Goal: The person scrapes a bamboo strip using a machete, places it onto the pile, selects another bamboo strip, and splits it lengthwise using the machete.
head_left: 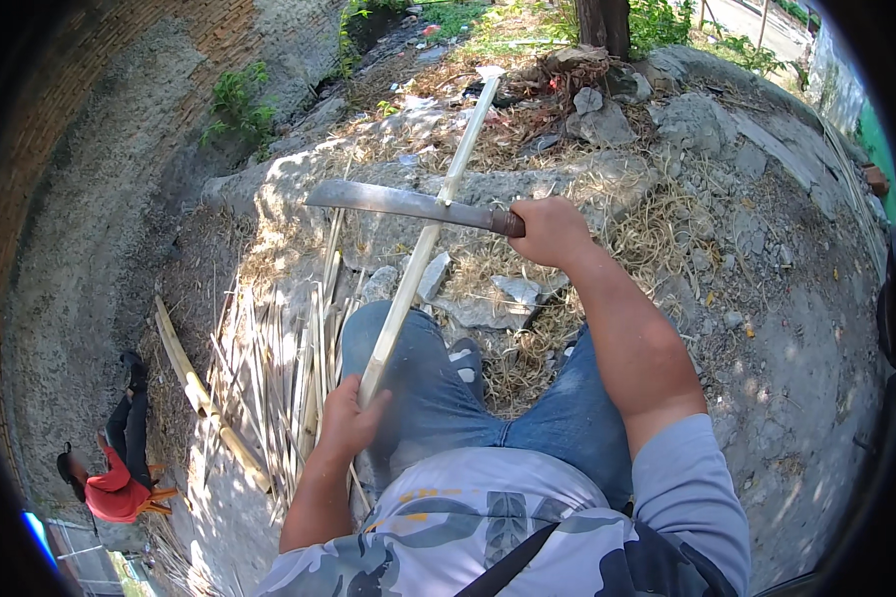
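Observation:
My left hand (348, 418) is closed round the near end of a long pale bamboo strip (404, 291), which slants up and away from my left thigh. In my right hand (551, 232) is the dark handle of a machete (383, 202), gripped with the fingers wrapped round it. Its broad grey blade points left and crosses in front of the strip, about midway along it. Whether the edge is cutting into the strip or just resting on it, I cannot tell. The strip's far end is over the littered ground beyond the blade.
Many split bamboo strips (284, 368) lie on the ground at my left, with a thicker bamboo piece (209, 398) beside them. Broken stones (518, 291) and curly shavings (513, 378) surround my feet. A seated person in red (119, 493) is far left. A tree trunk (603, 25) stands ahead.

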Available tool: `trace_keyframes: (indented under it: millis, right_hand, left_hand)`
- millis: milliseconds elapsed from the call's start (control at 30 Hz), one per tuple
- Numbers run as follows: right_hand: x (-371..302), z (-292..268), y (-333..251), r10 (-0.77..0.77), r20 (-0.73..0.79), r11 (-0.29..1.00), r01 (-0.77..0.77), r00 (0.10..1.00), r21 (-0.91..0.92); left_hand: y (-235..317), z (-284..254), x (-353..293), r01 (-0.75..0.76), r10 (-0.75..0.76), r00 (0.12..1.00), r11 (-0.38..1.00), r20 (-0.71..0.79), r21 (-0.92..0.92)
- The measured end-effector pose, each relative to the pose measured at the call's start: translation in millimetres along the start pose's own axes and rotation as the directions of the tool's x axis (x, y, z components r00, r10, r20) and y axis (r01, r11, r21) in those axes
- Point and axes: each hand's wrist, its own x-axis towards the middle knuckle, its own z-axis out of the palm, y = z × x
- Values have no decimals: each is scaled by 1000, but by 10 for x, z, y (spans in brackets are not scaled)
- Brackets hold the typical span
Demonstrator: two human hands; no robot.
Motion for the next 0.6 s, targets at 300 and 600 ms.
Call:
trace_keyframes:
  millis: [300, 600]
  right_hand:
    - [-19, 73, 17, 19, 51, 1000, -19, 999, 12]
    - [2, 55, -19, -26, -39, 1000, 26, 999, -8]
  left_hand:
    - [73, 9, -13, -4, 5, 1000, 999, -28, 34]
    - [123, 5, -32, -6, 7, 999, 1000, -46, 20]
